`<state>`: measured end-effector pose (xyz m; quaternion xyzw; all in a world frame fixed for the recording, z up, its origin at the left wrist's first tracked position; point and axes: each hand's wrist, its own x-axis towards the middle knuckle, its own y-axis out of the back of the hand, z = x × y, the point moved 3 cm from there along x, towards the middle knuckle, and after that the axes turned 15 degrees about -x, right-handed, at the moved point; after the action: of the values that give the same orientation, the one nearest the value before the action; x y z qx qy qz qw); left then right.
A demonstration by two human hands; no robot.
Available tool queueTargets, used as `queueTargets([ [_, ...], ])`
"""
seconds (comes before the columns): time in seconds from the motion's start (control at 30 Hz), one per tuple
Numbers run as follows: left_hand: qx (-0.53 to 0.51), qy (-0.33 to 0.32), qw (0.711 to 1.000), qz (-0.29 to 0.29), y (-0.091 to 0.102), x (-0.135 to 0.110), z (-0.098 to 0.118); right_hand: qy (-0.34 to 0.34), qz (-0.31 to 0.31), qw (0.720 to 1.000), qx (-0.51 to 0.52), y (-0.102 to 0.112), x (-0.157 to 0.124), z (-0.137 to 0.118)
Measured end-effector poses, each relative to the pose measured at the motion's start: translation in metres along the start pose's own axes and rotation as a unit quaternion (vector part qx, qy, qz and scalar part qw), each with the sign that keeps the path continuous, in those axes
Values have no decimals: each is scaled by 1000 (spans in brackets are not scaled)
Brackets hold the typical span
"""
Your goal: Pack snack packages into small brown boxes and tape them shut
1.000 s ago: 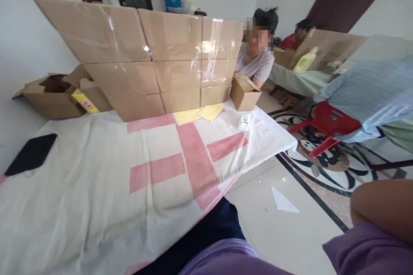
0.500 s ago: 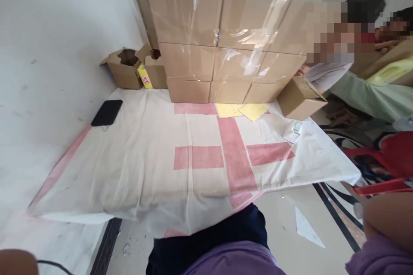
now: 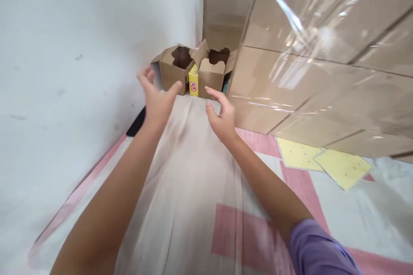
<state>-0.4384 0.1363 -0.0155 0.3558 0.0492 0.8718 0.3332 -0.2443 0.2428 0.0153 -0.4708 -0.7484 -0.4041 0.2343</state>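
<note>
Both my arms stretch forward over a white cloth with pink bands (image 3: pixel 193 189). My left hand (image 3: pixel 155 96) is open, fingers spread, just in front of a small open cardboard box (image 3: pixel 174 71) in the corner. My right hand (image 3: pixel 221 114) is open too, fingers curved, close to a second open cardboard box (image 3: pixel 211 75). A yellow packet (image 3: pixel 193 80) stands between the two boxes. Neither hand holds anything.
A tall wall of taped cardboard boxes (image 3: pixel 322 60) rises on the right. Two yellow sheets (image 3: pixel 322 161) lie at its foot. A black phone (image 3: pixel 137 123) lies by the white wall (image 3: pixel 64 73), partly hidden behind my left wrist.
My view has swung left and moved close to the corner. Both arms have come into view and reached toward the two small boxes. The other people are out of view.
</note>
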Motion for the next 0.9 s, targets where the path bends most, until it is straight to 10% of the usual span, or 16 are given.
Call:
queueTargets([
  [0.1, 7, 81, 985, 155, -40, 59, -42, -90, -24, 995, 27, -89, 28, 51],
  [0.23, 43, 188, 968, 162, -79, 84, -92, -130, -20, 990, -46, -151, 41, 101],
  [0.7, 81, 147, 975, 146, -75, 78, -91, -139, -87, 986, -24, -161, 40, 145],
  [0.9, 129, 83, 975, 158, -31, 72, -60, -207, -95, 958, 172, -149, 65, 113],
])
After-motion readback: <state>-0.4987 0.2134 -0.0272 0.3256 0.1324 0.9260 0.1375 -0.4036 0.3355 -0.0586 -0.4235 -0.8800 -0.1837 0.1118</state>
